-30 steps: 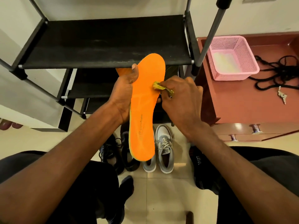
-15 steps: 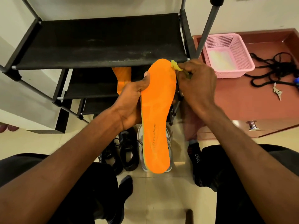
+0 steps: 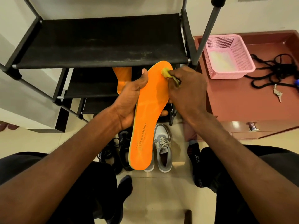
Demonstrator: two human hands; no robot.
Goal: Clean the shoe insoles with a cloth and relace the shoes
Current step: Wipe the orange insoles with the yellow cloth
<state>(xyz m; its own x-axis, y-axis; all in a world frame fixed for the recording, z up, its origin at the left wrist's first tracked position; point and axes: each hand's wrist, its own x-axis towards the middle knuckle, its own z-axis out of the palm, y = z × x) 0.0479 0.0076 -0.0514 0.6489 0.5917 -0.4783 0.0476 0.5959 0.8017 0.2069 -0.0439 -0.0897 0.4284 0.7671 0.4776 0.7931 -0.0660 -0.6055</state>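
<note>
My left hand (image 3: 129, 101) grips an orange insole (image 3: 148, 117) by its left edge, thumb on top, holding it upright over the floor. A small yellow-green cloth (image 3: 168, 75) is pinched in my right hand (image 3: 187, 91) and pressed on the insole's toe end. A second orange insole (image 3: 122, 78) lies on the lower rack shelf behind my left hand. Below the insole stand a grey and white shoe (image 3: 162, 149) with laces and black shoes (image 3: 118, 149). Black laces (image 3: 275, 70) lie tangled on the red cabinet top.
A black shoe rack (image 3: 100, 44) stands ahead, its pole (image 3: 205, 34) rising by the red cabinet (image 3: 242, 97). A pink basket (image 3: 226, 57) and keys (image 3: 277, 94) sit on the cabinet. My legs and socked feet frame the tiled floor (image 3: 169, 191).
My right hand wiped the cloth from the insole's middle up to its toe end, and now presses slightly lower on the toe. The insole shifted a little to the right.
</note>
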